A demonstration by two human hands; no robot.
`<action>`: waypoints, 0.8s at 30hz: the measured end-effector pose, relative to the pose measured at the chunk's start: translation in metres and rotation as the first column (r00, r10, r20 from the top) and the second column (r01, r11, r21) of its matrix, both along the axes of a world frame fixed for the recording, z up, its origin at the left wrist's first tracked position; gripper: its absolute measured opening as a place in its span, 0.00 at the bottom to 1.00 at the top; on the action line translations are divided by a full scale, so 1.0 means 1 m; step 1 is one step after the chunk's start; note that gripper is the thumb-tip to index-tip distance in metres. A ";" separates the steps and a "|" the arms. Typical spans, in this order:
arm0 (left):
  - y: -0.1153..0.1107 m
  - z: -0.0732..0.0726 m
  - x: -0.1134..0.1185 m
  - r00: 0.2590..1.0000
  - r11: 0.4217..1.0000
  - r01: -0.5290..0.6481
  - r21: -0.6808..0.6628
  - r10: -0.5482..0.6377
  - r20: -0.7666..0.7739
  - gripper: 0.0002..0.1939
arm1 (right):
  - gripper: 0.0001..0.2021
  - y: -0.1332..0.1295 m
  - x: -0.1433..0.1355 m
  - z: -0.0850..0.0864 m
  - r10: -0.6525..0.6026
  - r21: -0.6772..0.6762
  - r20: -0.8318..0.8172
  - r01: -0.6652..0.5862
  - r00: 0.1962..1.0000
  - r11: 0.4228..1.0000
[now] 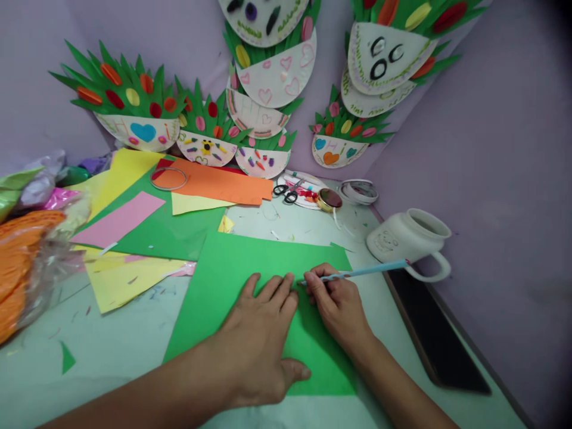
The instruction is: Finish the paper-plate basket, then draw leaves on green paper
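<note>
A large green paper sheet (pixel 250 256) lies flat on the table in front of me. My left hand (pixel 263 333) rests on it, palm down, with the fingers spread and the thumb pointing right. Just to the right, my right hand (pixel 337 304) is closed around a light blue pencil (pixel 370 270). The pencil slants down to the left, its tip at the sheet close to my left fingertips. Whether there is a line under the tip is too small to tell.
Coloured papers (pixel 187 232) and orange bagged material (pixel 22 262) lie at the left. Scissors (pixel 290 192), a gold-rimmed tin (pixel 329 199) and tape rolls (pixel 358 192) are behind. A white mug (pixel 402 238) and a dark flat slab (pixel 433 328) stand right. Paper-plate crafts (pixel 138 131) hang on the wall.
</note>
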State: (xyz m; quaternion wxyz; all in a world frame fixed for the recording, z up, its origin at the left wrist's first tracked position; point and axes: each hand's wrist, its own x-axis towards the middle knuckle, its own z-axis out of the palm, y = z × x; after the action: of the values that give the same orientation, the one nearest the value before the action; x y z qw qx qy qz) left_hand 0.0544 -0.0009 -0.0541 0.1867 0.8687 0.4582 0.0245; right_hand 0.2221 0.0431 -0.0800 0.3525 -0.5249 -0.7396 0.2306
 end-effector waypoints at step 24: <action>-0.001 -0.007 -0.001 1.000 0.997 0.010 0.079 -0.011 0.010 0.42 | 0.14 -0.036 0.003 0.003 -0.006 0.023 0.005 0.006 1.000 1.000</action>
State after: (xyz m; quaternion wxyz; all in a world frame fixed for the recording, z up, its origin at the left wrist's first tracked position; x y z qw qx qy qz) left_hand 0.0532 -0.0015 -0.0611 0.1546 0.8777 0.4513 0.0461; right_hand 0.2246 0.0072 -0.0774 0.3571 -0.5236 -0.7416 0.2198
